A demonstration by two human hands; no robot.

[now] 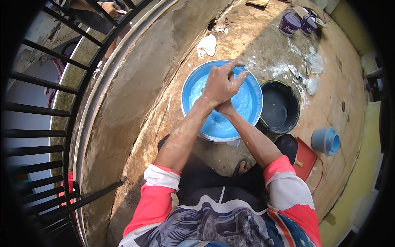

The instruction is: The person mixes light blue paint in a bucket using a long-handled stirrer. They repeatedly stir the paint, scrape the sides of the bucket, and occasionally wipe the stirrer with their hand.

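Note:
My left hand [222, 82], dusted with pale residue, crosses over my right wrist above a round tub [193, 119] of light blue liquid. Its fingers are bent and apart, with nothing seen in them. My right hand [223, 107] lies mostly hidden beneath it, so its fingers and anything in them cannot be made out. Close on the right of the tub stands a black bucket [279, 107] with dark contents.
Black railing [41, 107] and a concrete ledge [119, 82] line the left, another person's hand [110, 9] beyond. Purple buckets [289, 24], a white rag [207, 45] and plastic scraps [314, 61] lie ahead. A blue container [325, 142] and red tray [302, 148] are right.

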